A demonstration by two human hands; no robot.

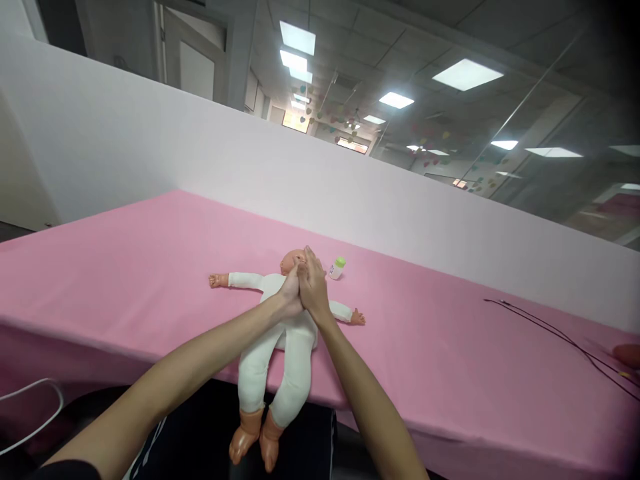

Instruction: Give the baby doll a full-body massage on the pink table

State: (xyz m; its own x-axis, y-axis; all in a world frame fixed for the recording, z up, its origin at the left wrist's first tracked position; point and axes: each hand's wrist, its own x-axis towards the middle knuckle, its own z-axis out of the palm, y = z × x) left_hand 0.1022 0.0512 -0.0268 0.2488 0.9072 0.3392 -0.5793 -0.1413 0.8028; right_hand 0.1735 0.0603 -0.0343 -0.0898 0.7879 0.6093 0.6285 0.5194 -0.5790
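Observation:
A baby doll [295, 337] in a white suit lies on its back on a pink-covered table [425, 347], its feet sticking out past the front edge. Over its chest and chin, my left hand [290, 291] and my right hand [313, 280] are pressed palm to palm. The right hand's fingers are stretched out and point up and away from me. Most of the left hand's fingers are hidden behind the right hand. No object shows between the palms. Just right of the doll's head stands a small clear bottle [337, 269] with a green cap.
A low white wall [250, 167] with glass above it runs along the table's back. Dark cables [545, 325] lie at the right, near a blurred orange-brown object [627, 355] at the edge of view. A white cord [55, 387] loops at the lower left.

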